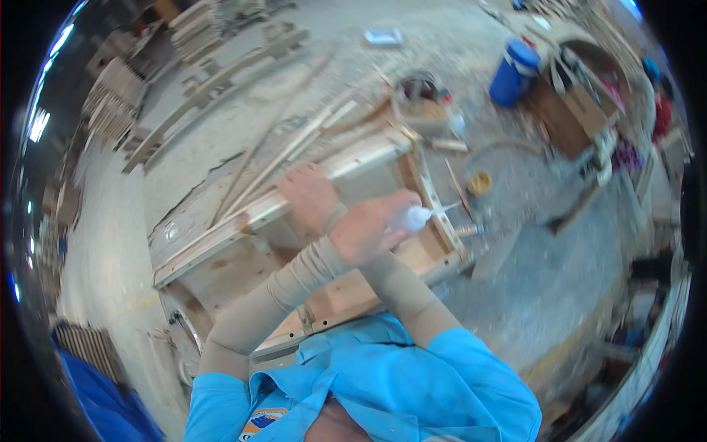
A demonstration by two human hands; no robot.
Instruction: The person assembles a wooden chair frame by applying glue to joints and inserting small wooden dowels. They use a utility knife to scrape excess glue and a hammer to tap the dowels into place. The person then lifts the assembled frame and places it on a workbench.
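Observation:
My forearms cross over a shallow wooden frame (361,166) with a panelled inside and holes along its rails. Reaching across to the right, my left hand (372,227) is closed around a white squeeze bottle (417,218). The bottle lies tilted sideways, its thin nozzle pointing right over the frame's right end rail (434,202). Whether the tip touches the wood cannot be made out. My right hand (308,193) passes under the left arm and grips the far long rail, fingers over its top. Both hands are slightly blurred.
Long wooden strips (294,140) lie on the floor beyond the frame, near a box of supplies (427,110). A yellow cup (480,183) stands to the right. Farther off are a blue drum (514,74), a cardboard box (571,114) and stacked wooden parts (114,99).

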